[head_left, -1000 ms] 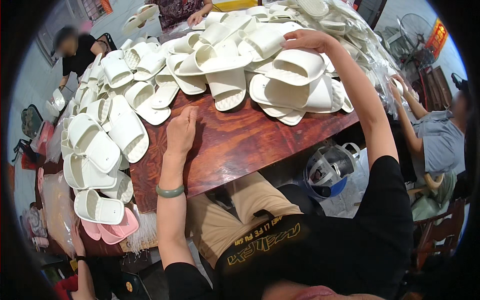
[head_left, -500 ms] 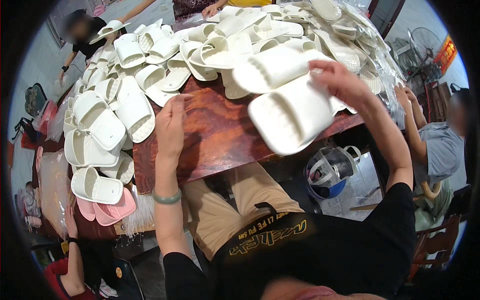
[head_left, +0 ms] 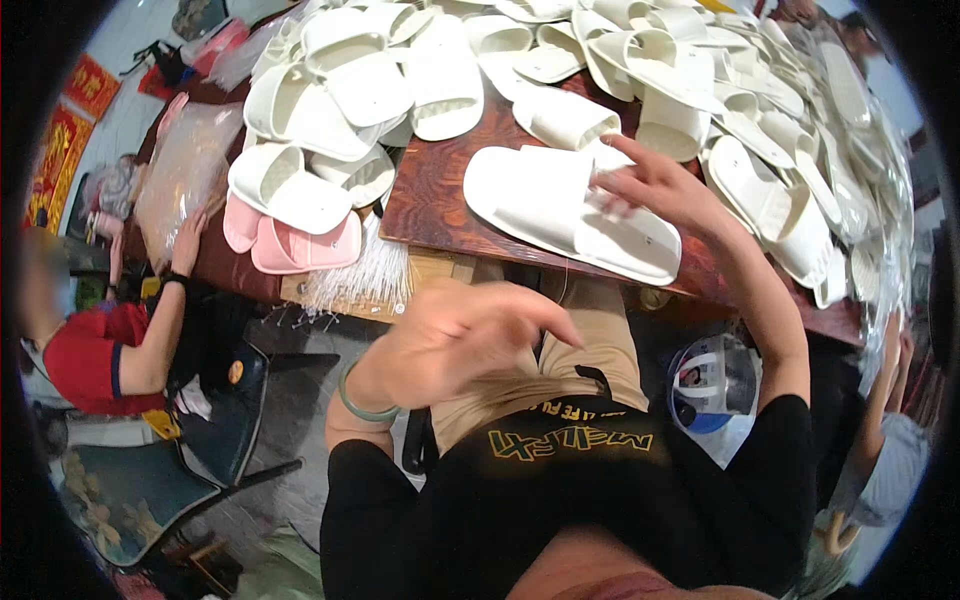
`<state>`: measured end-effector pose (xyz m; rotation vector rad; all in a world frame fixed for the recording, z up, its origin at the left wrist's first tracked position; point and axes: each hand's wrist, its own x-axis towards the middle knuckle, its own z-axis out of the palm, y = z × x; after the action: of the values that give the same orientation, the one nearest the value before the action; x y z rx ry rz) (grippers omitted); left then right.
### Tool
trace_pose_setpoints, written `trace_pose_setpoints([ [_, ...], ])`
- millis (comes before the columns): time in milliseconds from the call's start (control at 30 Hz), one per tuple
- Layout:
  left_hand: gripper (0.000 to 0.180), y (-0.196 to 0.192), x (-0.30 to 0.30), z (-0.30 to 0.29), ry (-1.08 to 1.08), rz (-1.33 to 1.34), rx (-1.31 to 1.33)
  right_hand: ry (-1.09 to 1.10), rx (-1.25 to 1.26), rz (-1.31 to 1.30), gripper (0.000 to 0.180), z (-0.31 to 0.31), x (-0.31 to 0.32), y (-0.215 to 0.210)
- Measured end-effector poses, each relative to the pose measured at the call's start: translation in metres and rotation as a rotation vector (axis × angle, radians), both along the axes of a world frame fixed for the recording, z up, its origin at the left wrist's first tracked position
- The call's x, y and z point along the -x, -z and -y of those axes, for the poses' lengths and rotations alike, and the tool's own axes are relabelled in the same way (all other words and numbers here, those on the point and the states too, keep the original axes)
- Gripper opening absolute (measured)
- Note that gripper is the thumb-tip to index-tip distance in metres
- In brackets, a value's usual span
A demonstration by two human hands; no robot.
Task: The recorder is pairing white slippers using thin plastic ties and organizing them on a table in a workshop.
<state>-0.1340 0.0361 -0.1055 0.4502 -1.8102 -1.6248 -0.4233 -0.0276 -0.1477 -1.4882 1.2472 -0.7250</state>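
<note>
A pair of white slippers lies at the table's front edge: one slipper (head_left: pixel 520 190) with its strap to the left, the other (head_left: pixel 640 245) reaching to the right. Over their middle is my right hand (head_left: pixel 665 190), fingers apart and slightly blurred; whether the fingertips touch the straps I cannot tell. My left hand (head_left: pixel 460 340) is above my lap, fingers bent together and the index finger reaching right. A fine thread (head_left: pixel 566 280) shows just above its fingertips; what the fingers hold is hidden. Left of the table corner hangs a bundle of thin white strings (head_left: pixel 365 270).
Piled white slippers (head_left: pixel 450 80) cover the back of the wooden table (head_left: pixel 430 200). Pink slippers (head_left: pixel 305 245) lie left, near a clear plastic bag (head_left: pixel 185 175) under a co-worker's hand (head_left: pixel 187 240). A clear bucket (head_left: pixel 712 380) stands below right. Another person sits at the far right.
The slipper pair, held raised by my right hand before, now rests on the table with that hand spread over it. My left hand has come back from the table to above my lap.
</note>
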Motion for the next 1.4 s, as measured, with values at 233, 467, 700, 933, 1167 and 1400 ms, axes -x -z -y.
trace_pose_setpoints([
  [233, 0.021, 0.029, 0.075, -0.009, 0.128, -0.171, 0.17, -0.183, -0.012, 0.343, 0.038, -0.088, -0.026, -0.014],
  [467, 0.04, 0.043, 0.102, -0.003, 0.108, -0.359, -0.125, -0.039, -0.113, -0.005, 0.019, -0.132, 0.024, -0.036],
  [700, 0.037, 0.068, 0.086, -0.006, 0.035, -0.22, -0.091, -0.038, 0.232, -0.516, 0.013, -0.144, 0.029, -0.053],
  [933, 0.029, 0.062, 0.067, 0.0, -0.116, -0.03, 0.404, 0.158, 0.348, -0.615, 0.012, -0.158, 0.032, -0.062],
  [1167, 0.026, 0.084, 0.019, 0.08, -0.721, -0.001, 0.077, 0.231, 0.424, -0.576, 0.018, -0.113, 0.051, -0.026],
  [1400, 0.017, 0.125, 0.005, 0.116, -0.676, 0.223, 0.321, 0.05, 0.337, -0.651, 0.02, -0.085, 0.044, -0.006],
])
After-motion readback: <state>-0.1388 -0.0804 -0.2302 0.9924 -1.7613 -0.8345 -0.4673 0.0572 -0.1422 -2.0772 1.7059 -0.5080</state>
